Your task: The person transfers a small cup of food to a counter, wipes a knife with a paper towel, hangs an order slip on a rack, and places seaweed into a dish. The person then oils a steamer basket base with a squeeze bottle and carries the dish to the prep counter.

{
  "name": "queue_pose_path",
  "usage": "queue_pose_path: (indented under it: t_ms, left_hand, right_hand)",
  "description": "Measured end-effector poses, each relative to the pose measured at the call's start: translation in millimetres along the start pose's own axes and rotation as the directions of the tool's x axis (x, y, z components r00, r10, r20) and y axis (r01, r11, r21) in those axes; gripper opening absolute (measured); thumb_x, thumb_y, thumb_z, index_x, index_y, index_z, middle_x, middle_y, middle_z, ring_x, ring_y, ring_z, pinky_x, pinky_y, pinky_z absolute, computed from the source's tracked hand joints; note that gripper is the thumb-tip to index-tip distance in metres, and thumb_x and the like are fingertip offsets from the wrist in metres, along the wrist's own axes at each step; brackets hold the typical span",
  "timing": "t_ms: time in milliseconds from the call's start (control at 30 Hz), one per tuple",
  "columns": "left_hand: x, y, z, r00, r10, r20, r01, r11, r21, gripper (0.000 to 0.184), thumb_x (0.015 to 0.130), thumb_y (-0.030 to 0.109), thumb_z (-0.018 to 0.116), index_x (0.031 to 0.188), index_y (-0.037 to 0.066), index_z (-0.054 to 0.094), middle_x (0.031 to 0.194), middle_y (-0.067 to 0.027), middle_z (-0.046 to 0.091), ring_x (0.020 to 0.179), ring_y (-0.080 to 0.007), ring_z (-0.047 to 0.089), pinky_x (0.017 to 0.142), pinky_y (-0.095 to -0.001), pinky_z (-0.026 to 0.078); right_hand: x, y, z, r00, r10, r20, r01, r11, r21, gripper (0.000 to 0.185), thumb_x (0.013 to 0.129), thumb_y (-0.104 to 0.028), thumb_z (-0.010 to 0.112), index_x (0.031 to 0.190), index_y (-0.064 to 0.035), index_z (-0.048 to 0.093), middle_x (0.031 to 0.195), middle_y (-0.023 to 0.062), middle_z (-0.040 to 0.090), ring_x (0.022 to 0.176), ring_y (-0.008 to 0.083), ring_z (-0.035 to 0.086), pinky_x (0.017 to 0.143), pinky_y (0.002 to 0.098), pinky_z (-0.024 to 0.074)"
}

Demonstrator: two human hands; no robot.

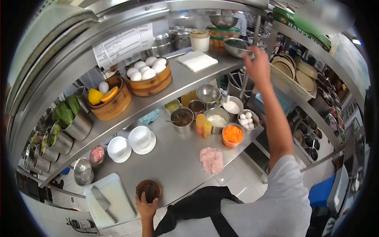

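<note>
My left hand is wrapped round the near side of a small round brown basket at the front edge of the steel counter. Up on the shelf at the right, my right hand reaches to the rim of a metal bowl with dark green contents; its fingers are curled, and whether they grip the rim is not clear. Left of the basket, a cleaver lies on a white cutting board. A pink cloth rests on the counter's right part.
White bowls on plates and a bowl of pink meat stand at the left. Sauce pots, orange slices and white balls are at the back right. Above, the shelf holds eggs in a wooden steamer.
</note>
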State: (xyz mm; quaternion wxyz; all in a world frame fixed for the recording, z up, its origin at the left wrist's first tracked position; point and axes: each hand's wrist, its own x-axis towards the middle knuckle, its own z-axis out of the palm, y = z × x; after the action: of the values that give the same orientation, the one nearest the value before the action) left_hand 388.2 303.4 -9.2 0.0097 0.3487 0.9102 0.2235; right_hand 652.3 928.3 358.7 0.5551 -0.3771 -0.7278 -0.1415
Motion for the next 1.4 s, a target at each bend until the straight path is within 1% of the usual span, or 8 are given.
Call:
queue_pose_path:
  t_ms: [300,433,700,833,933,1033,1333,1400]
  left_hand:
    - [-13,1,31,0.997,-0.072,0.007,0.073,0.995,-0.065,0.062,0.073,0.029,0.085,0.127,-0.001,0.073,0.161,-0.0473,0.015,0.145,-0.0621,0.033,0.12,-0.0565,0.038]
    - [-17,5,29,0.997,-0.079,-0.005,0.078,0.988,-0.136,0.057,0.075,0.024,0.082,0.124,-0.002,0.074,0.161,-0.0473,0.015,0.147,-0.0605,0.032,0.122,-0.0517,0.036]
    - [-9,12,21,0.987,-0.133,0.085,0.144,0.98,-0.134,0.059,0.076,0.024,0.081,0.128,-0.002,0.073,0.164,-0.0447,0.013,0.15,-0.0587,0.028,0.123,-0.0489,0.036]
    - [-3,25,18,0.986,-0.107,0.131,0.131,0.973,-0.191,0.059,0.076,0.025,0.081,0.128,-0.001,0.073,0.165,-0.0433,0.012,0.151,-0.0581,0.028,0.123,-0.0493,0.036]
    - [6,27,31,0.995,-0.003,0.101,0.021,0.983,-0.18,0.059,0.075,0.023,0.082,0.128,-0.001,0.073,0.165,-0.0437,0.012,0.15,-0.0575,0.031,0.122,-0.0501,0.036]
    - [21,27,46,0.997,0.061,0.055,-0.05,0.982,-0.18,0.058,0.075,0.02,0.084,0.128,-0.001,0.073,0.165,-0.0438,0.013,0.149,-0.0571,0.033,0.122,-0.0505,0.037]
    - [30,37,46,0.999,0.043,0.03,-0.034,0.97,-0.239,0.057,0.077,0.02,0.084,0.129,-0.001,0.073,0.166,-0.0426,0.011,0.15,-0.0559,0.033,0.122,-0.0487,0.037]
    - [31,42,44,0.999,0.04,0.028,-0.032,0.968,-0.248,0.057,0.077,0.02,0.084,0.129,-0.001,0.072,0.166,-0.0422,0.011,0.15,-0.0552,0.033,0.122,-0.0479,0.037]
  right_hand:
    - [121,37,69,0.595,0.559,0.578,-0.315,0.824,-0.472,0.091,0.075,-0.07,0.083,0.141,-0.0093,0.066,0.152,0.0162,0.059,0.143,0.0441,0.051,0.119,0.0678,0.0261]
    - [129,23,56,0.533,0.611,0.585,-0.372,0.79,-0.487,0.085,0.079,-0.068,0.079,0.142,-0.0131,0.066,0.151,0.0119,0.06,0.146,0.0371,0.047,0.117,0.0568,0.0321]
    - [133,106,127,0.675,0.639,0.369,-0.599,0.767,-0.232,0.062,0.092,-0.056,0.069,0.13,-0.0074,0.071,0.139,0.0181,0.066,0.133,0.0421,0.059,0.111,0.0607,0.0394]
    - [143,155,157,0.829,0.228,0.511,-0.061,0.945,-0.322,0.054,0.092,-0.052,0.069,0.116,-0.0036,0.077,0.119,0.0221,0.075,0.12,0.0405,0.068,0.102,0.0497,0.0523]
    - [125,126,135,0.828,0.514,0.223,-0.534,0.845,0.036,0.046,0.09,-0.045,0.073,0.107,-0.0027,0.08,0.11,0.0205,0.078,0.112,0.0372,0.073,0.095,0.0417,0.0551]
    - [116,82,101,0.718,0.677,0.161,-0.688,0.657,0.308,0.039,0.088,-0.037,0.076,0.104,-0.0021,0.08,0.11,0.0208,0.078,0.108,0.0379,0.073,0.094,0.0437,0.0543]
    - [124,103,103,0.808,0.44,0.393,-0.578,0.723,0.379,0.022,0.086,-0.022,0.083,0.094,-0.0017,0.079,0.082,-0.0007,0.073,0.075,0.0099,0.061,0.072,0.0288,0.0487]
    - [131,128,119,0.858,0.359,0.367,-0.49,0.788,0.374,0.026,0.088,-0.026,0.08,0.099,-0.0031,0.079,0.088,0.0056,0.075,0.081,0.0172,0.066,0.076,0.0325,0.0508]
